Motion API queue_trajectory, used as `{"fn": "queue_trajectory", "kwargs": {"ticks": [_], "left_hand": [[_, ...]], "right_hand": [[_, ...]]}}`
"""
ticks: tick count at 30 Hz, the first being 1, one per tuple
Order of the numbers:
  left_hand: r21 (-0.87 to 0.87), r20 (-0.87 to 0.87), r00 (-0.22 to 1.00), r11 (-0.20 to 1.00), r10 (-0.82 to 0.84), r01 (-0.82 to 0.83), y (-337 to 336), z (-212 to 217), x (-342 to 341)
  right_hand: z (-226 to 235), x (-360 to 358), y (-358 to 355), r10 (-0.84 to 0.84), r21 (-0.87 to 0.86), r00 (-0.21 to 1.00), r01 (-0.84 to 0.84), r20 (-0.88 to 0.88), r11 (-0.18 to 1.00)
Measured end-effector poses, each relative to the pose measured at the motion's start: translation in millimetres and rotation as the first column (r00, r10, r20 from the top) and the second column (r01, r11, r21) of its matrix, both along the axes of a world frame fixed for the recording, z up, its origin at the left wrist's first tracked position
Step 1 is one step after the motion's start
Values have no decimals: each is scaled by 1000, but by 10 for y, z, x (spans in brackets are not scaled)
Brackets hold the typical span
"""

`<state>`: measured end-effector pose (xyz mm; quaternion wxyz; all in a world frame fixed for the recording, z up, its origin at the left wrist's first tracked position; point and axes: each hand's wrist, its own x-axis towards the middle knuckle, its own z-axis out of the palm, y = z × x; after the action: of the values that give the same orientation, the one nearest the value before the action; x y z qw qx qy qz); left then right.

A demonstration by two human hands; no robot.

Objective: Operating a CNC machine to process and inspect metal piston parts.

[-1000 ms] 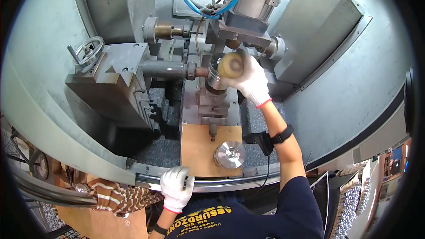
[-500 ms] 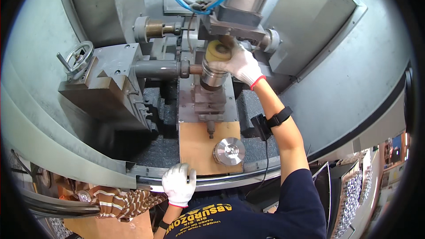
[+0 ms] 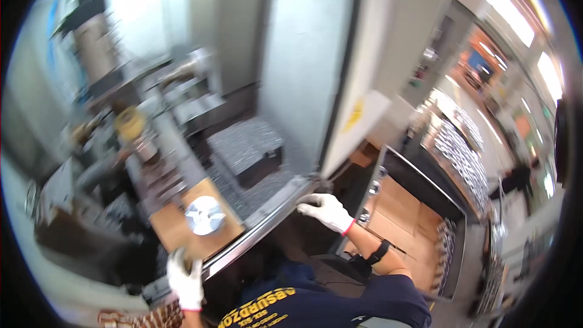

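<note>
My left hand (image 3: 186, 280), in a white glove with a red cuff, is at the machine's front sill, close to the near corner of a brown cardboard sheet (image 3: 181, 222). Its thumb and fingers are apart, with nothing seen in them. On the cardboard lies a shiny round metal piece that looks like a piston (image 3: 204, 215). To the right, my gloved right hand (image 3: 327, 211) hangs by the sill (image 3: 258, 215), fingers stretched out and holding nothing visible. Farther in, a cylindrical metal part (image 3: 144, 148) sits in the fixture under a yellow round pad (image 3: 130, 123), both blurred.
Right of the machine stands a dark-walled box (image 3: 419, 176) lined with cardboard, with several metal parts along its edges. Beyond it many shiny parts (image 3: 458, 152) stand in rows. A striped cloth (image 3: 143, 319) lies at the lower left. The machine's side wall (image 3: 303, 73) rises beyond the sill.
The view has swung to the right. My right hand has let go of the part in the fixture and come back out to the sill. My left hand stays near the sill.
</note>
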<state>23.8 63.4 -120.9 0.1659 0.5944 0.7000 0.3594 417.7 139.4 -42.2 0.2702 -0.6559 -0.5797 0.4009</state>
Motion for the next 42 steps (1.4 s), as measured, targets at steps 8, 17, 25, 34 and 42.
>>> {"fn": "queue_trajectory", "kwargs": {"ticks": [8, 17, 25, 34, 42], "left_hand": [[-255, -224, 964, 963, -147, 88, 836, 516, 799], [-153, -408, 911, 979, 62, -135, 1242, 369, 1104], [112, 181, 922, 924, 342, -365, 557, 725, 1188], [187, 980, 179, 686, -84, -703, -1608, 1292, 1474], [171, 947, 43, 387, -317, -906, -3424, 1296, 1356]], "right_hand": [[962, 2165, 599, -489, 462, 595, 804, -638, 375], [951, 3391, 1420, -773, 925, 626, 227, 102, 306], [54, 2821, 529, -597, 693, 643, 695, -479, 192], [-374, 402, 70, 298, 490, 741, 47, -601, 871], [-307, -1689, -1328, 713, 327, 394, -689, -580, 647]]}}
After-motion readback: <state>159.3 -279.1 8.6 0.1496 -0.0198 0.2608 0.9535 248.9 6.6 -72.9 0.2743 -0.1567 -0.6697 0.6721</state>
